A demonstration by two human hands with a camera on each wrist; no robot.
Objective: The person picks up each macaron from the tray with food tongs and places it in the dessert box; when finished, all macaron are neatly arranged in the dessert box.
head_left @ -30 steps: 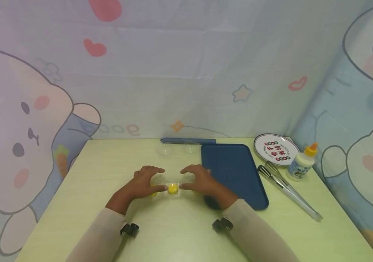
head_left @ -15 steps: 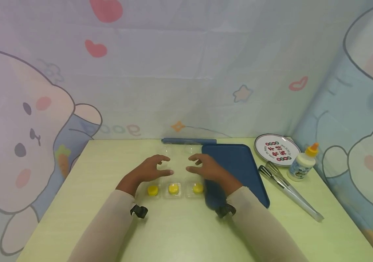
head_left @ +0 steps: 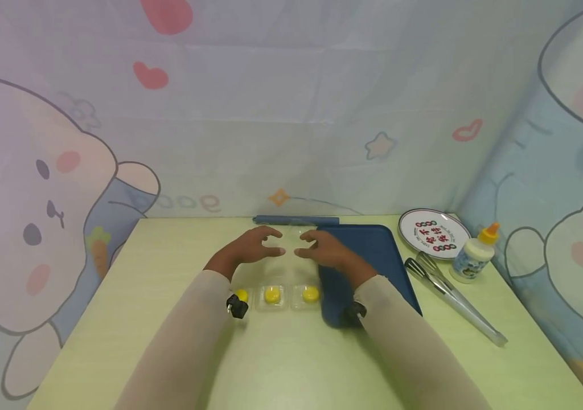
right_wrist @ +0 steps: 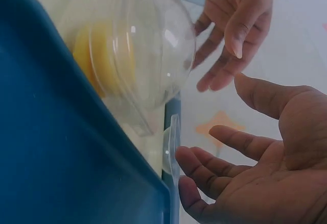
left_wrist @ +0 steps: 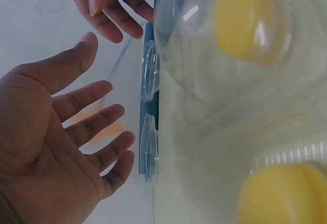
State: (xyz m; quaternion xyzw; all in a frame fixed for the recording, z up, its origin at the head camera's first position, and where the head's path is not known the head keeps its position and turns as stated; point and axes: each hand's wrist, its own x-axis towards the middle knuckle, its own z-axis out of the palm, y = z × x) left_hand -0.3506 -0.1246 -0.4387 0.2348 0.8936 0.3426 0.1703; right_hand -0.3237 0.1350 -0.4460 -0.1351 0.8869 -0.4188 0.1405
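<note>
My left hand [head_left: 250,246] hovers over the back middle of the table, fingers apart and loosely bent, holding nothing. Facing it from the right is my right hand [head_left: 328,250], also without anything in its grasp. Nearer me stand clear plastic boxes in a row, each with a round yellow piece: a middle one [head_left: 272,295], a right one [head_left: 311,294] and a left one [head_left: 241,295] partly covered by the wrist camera. A clear dome [right_wrist: 153,45] bulges beside one yellow piece in the right wrist view. Beyond the hands, two clear lids [left_wrist: 149,71] appear in the left wrist view.
A dark blue tray [head_left: 368,267] lies under and beside the right forearm. Along the back edge is a blue rod [head_left: 296,220]. To the right are a printed plate [head_left: 434,233], metal tongs [head_left: 455,302] and a white bottle with a yellow cap [head_left: 473,253].
Both hands have moved forward, away from the yellow pieces, with the left also drifting right. The outer boxes, earlier mostly behind the hands, came into sight; the left wrist now partly covers one.
</note>
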